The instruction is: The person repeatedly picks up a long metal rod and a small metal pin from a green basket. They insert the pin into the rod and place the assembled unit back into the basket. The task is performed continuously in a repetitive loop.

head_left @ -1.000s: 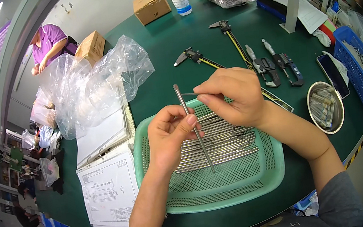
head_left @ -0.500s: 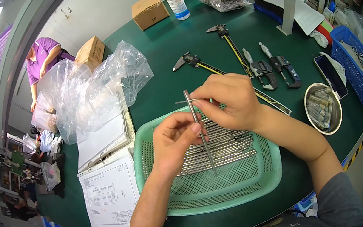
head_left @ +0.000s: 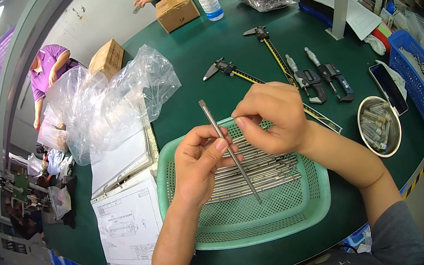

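A slim grey metal rod (head_left: 243, 174) slants over the basket, its top end tipped to the left. My left hand (head_left: 200, 156) is closed around its upper half, thumb pressed on the front. Just right of the rod, my right hand (head_left: 273, 115) is closed in a pinch on a thin metal pin; hardly any of the pin shows between the fingertips now. The pinch is apart from the rod. Under both hands, several similar metal rods (head_left: 274, 172) lie side by side in a green perforated plastic basket (head_left: 259, 234).
Two calipers (head_left: 224, 68) and two digital micrometers (head_left: 308, 83) lie beyond the basket. At right are a metal bowl (head_left: 362, 130) of small tubes, a phone (head_left: 387, 89) and a blue basket (head_left: 417, 87). A binder with drawings (head_left: 130, 225) and clear plastic bags (head_left: 110, 103) occupy the left.
The pin has come out of the rod's upper end, and my right hand has drawn slightly right. The rod's top has tilted left. A person's hand now shows behind the far box.
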Available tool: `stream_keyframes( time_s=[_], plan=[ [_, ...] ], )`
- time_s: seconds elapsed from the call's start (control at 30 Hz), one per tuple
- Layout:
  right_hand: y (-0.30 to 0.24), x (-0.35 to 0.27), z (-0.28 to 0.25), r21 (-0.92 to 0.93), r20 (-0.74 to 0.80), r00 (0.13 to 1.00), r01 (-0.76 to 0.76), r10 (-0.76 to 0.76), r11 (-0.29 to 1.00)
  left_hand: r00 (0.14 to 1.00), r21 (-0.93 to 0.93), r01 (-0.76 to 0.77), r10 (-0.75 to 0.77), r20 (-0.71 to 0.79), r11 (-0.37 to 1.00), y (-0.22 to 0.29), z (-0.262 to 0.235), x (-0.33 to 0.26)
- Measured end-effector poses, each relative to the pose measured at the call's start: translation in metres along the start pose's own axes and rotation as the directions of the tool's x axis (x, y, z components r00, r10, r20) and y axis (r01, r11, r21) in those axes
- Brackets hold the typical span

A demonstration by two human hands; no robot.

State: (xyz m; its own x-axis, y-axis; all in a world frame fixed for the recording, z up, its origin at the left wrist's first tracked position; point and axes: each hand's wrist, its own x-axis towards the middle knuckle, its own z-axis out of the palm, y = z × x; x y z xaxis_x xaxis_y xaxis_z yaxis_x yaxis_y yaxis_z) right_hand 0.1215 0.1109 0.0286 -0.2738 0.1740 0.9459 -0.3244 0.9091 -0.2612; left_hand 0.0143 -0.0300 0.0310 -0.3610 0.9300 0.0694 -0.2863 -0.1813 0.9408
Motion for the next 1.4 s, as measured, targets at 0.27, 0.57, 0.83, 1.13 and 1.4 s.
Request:
stream_keyframes(
  time_s=[0.27, 0.57, 0.83, 1.13, 1.4],
  plan=[
    [-0.0006, 0.0005, 0.0005, -0.035, 0.028, 0.998, 0.054, -0.053, 0.998, 1.0, 0.054, -0.009, 0.011, -0.025, 0.999, -0.0015, -0.0014, -0.0006],
    [-0.0021, -0.0012, 0.0015, -0.026, 0.122, 0.993, -0.002, 0.005, 1.0, 1.0, 0.009, 0.014, -0.014, -0.007, 1.0, -0.0014, -0.0025, -0.0012],
    [-0.0018, 0.0002, -0.0049, 0.011, -0.008, 0.998, 0.06, -0.06, 0.998, 0.998, -0.073, 0.034, -0.031, 0.048, 0.997, 0.0003, -0.0028, -0.0005],
    [-0.0056, 0.0018, -0.0052, 0.005, 0.12, 0.99, 0.077, -0.077, 0.997, 0.999, -0.175, 0.039, -0.032, 0.041, 0.984, 0.002, -0.0053, 0.0001],
    [-0.009, 0.0043, -0.0042, -0.034, 0.15, 0.983, 0.116, -0.109, 0.993, 1.0, -0.179, 0.022, -0.019, 0.018, 0.984, 0.0017, -0.0063, -0.0003]
  ],
)
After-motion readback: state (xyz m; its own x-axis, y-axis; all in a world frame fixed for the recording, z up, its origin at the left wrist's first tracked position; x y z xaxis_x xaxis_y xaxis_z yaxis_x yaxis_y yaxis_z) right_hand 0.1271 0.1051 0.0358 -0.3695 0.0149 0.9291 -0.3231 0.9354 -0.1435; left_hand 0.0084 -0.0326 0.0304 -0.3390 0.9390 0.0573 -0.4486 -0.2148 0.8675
